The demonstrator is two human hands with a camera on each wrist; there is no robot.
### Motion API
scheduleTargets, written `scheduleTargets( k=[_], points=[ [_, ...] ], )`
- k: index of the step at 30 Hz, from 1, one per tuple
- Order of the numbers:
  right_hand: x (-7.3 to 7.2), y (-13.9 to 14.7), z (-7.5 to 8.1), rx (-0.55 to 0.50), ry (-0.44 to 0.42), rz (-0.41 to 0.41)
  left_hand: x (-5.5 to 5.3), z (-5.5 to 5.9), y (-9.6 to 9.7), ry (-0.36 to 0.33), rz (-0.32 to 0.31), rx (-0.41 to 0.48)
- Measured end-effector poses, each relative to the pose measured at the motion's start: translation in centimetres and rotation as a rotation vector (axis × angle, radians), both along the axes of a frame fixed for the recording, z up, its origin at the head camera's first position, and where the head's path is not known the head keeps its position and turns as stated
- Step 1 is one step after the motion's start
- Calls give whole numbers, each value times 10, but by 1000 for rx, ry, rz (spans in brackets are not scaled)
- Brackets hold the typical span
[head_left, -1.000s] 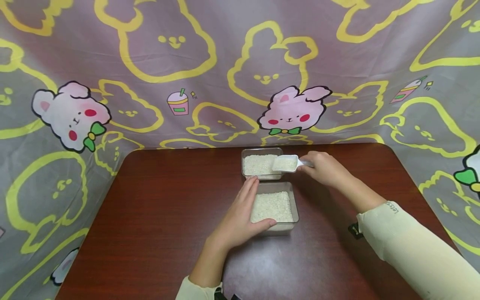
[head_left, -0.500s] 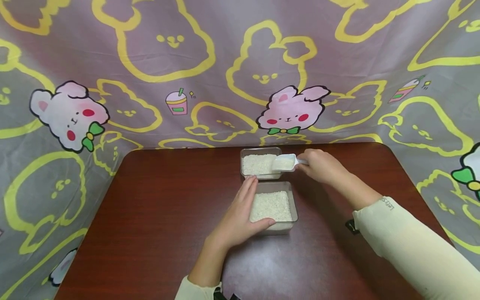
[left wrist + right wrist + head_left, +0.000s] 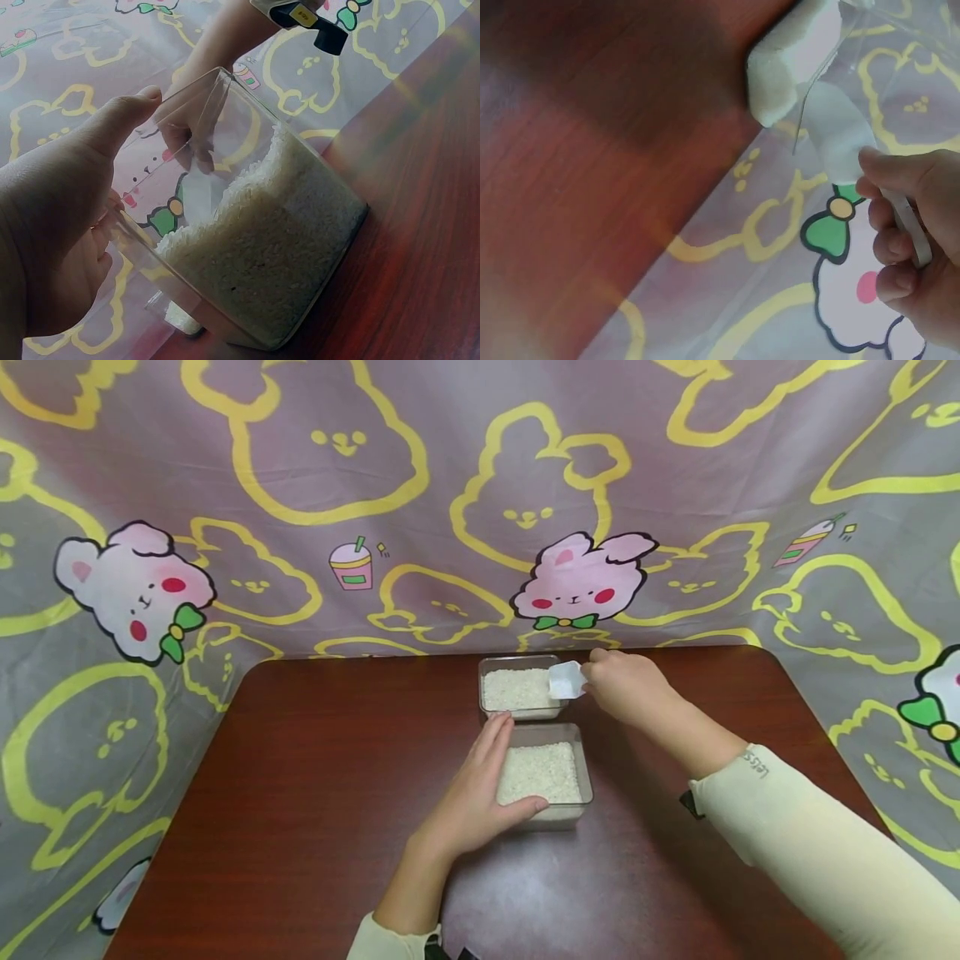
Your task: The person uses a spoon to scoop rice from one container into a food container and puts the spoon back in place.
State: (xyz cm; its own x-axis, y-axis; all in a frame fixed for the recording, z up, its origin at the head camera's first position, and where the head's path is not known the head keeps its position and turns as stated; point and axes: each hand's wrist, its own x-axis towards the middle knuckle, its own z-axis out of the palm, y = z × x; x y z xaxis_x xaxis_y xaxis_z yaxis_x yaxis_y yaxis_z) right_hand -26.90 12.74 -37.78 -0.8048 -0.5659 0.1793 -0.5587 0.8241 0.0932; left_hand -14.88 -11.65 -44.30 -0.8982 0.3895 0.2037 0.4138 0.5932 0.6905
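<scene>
Item: white scoop point(image 3: 566, 681), handle in the right hand point(image 3: 628, 687), bowl at the right rim of the far clear rectangular container point(image 3: 517, 662). Lies to the left of the right hand; long axis runs leftward from the fingers, toward that container's rice point(image 3: 516, 691). Bowl tilted; contact with the rim cannot be told.

Right hand: fingers curled round the handle, thumb along it; the nearer of the two to the scoop.

Far container: holds a bed of rice, stands just beyond the near clear container point(image 3: 546, 734), likewise part-filled with rice point(image 3: 540, 772).

Left hand point(image 3: 476, 789): fingers extended along the near container's left side, thumb spread over its front rim; steadying touch, no closed grip.

Support: reddish-brown wooden table point(image 3: 300, 793). Behind: fabric backdrop point(image 3: 420, 485) printed with rabbits and drink cups.

Changes against half a second ago: scoop then lay flatter, rice showing in its bowl; now tipped, bowl mostly bare white, handle hidden from the head view behind the turned right hand. Left hand and both containers: essentially same placing.
</scene>
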Motion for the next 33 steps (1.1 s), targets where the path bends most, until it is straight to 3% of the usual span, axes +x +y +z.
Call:
scheduleTargets(
  k=[5, 9, 12, 18, 25, 33],
  points=[
    [4, -4, -1, 104, 169, 88, 0, 1, 0, -1, -2, -1],
    [6, -3, -2, 107, 217, 103, -1, 0, 1, 4, -4, -6],
    [6, 0, -4, 40, 154, 64, -1, 0, 1, 7, -5, -10],
    [6, 10, -11, -168, -87, -85, 0, 1, 0, -7, -3, -9],
    [8, 27, -18, -433, -255, -163, 0, -1, 1, -5, -5, -7],
    [41, 42, 1, -714, -334, -179, 1, -1, 1, -10, -1, -1]
  ],
)
